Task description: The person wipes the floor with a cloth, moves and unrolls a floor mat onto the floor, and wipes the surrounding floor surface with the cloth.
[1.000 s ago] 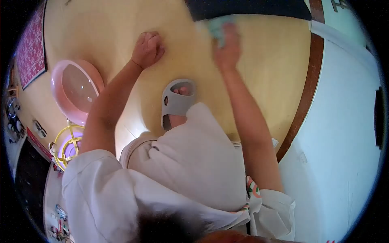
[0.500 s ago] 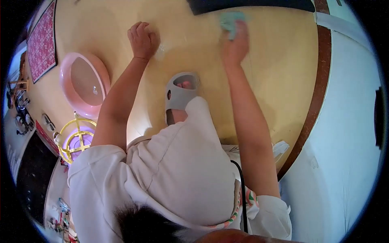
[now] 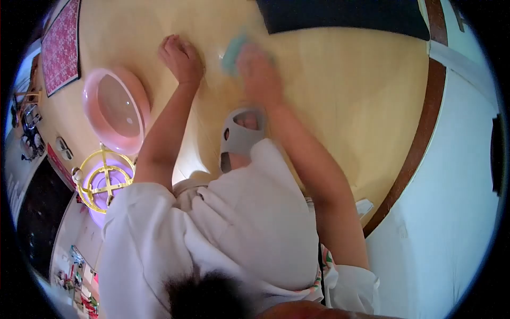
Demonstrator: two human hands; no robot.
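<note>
My right hand (image 3: 258, 72), blurred by motion, holds a light green cloth (image 3: 232, 55) against the pale wooden floor (image 3: 340, 101). To its left, my left hand (image 3: 182, 59) rests on the floor with its fingers curled; whether anything lies under them is hidden. Between and below the hands is my foot in a grey slipper (image 3: 241, 132). A pink basin (image 3: 139, 101) with what looks like water in it stands left of my left forearm.
A dark mat (image 3: 345, 18) lies at the top right, a red patterned mat (image 3: 61, 48) at the top left. Below the basin stands a yellow round frame (image 3: 108, 187) over something purple. A brown baseboard (image 3: 419, 141) and pale wall run along the right.
My right hand has swept left with the cloth, from near the dark mat to close beside my left hand. My left hand has shifted slightly left, its fingers still curled.
</note>
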